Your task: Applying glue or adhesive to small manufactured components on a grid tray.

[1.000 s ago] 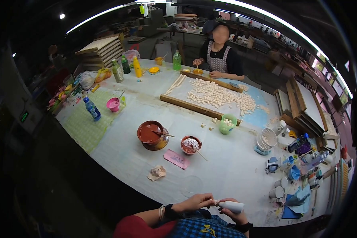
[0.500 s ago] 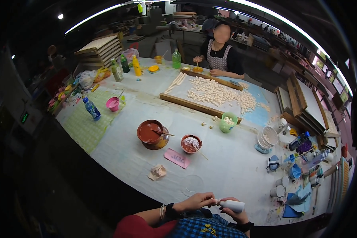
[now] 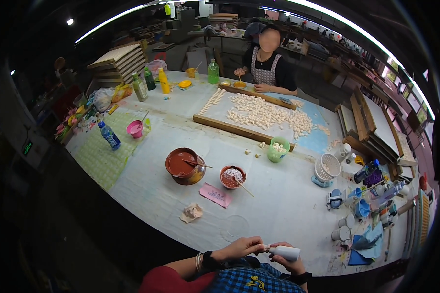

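Observation:
At the near edge of the table, my right hand [image 3: 292, 264] is wrapped round a white bottle [image 3: 285, 252] lying sideways, its narrow end pointing left. My left hand [image 3: 243, 247] is closed in a pinch at that narrow end. A small pale piece shows between the fingertips there, too small to name. Closest on the table is a clear round lid or disc [image 3: 234, 228], with a crumpled beige tissue [image 3: 191, 213] to its left. Beyond lie a pink slip [image 3: 215, 195], a bowl of red-brown paint [image 3: 182, 164] and a smaller bowl [image 3: 233, 177] with a stick.
Many small cream pieces [image 3: 259, 111] lie between wooden bars [image 3: 242, 132], before a seated person [image 3: 269, 63]. A green cup [image 3: 278, 151] and white basket [image 3: 327, 167] stand right of centre. Bottles, cups and a blue cloth [image 3: 366, 244] crowd the right edge. Stacked trays [image 3: 117, 63] rise far left.
The whole view has shifted slightly, so the table's things sit a little further left. Both my hands keep nearly the same place and hold at the bottle.

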`<action>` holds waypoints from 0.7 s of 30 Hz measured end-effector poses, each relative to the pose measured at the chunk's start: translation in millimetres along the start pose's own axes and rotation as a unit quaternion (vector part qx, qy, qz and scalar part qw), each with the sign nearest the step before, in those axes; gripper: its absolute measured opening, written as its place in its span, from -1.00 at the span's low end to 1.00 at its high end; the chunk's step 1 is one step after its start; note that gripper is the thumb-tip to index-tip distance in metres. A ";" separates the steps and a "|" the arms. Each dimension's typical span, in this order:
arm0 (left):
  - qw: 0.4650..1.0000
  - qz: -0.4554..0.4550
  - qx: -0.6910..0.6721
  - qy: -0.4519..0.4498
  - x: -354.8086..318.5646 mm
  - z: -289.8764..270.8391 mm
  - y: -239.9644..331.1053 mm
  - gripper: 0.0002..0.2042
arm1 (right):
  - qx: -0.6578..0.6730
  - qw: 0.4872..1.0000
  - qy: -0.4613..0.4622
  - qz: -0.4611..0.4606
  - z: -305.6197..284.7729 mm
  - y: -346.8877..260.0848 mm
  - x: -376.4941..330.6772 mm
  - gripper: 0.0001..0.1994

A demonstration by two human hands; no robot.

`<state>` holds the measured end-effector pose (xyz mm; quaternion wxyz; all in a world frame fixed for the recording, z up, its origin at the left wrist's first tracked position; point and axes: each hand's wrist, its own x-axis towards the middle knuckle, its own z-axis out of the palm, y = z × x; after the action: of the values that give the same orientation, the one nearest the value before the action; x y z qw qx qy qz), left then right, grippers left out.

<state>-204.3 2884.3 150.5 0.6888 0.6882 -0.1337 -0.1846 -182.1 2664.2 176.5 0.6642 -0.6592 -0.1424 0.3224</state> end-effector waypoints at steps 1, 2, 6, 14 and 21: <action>1.000 -0.002 0.001 0.001 -0.2 -0.3 1.0 -0.72 | -0.001 1.000 -0.001 0.001 -0.1 -0.2 0.2 -0.65; 1.000 -0.003 0.001 0.001 -0.2 -0.3 0.8 -0.72 | -0.002 1.000 -0.002 0.001 -0.3 -0.2 0.3 -0.65; 1.000 0.003 0.001 0.000 0.6 -0.1 -4.9 -0.73 | -0.008 1.000 -0.001 -0.010 -0.9 1.9 0.8 -0.65; 1.000 -0.013 0.001 -0.016 0.8 -0.6 -6.8 -0.73 | -0.013 1.000 0.001 -0.003 2.3 -6.4 0.0 -0.66; 1.000 -0.014 0.006 -0.010 1.0 -0.9 -1.0 -0.72 | -0.008 1.000 0.008 0.005 3.8 -10.3 0.1 -0.66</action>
<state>-203.1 2884.7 149.4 0.6807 0.6923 -0.1318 -0.2000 -181.9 2668.0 186.8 0.6588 -0.6674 -0.1366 0.3192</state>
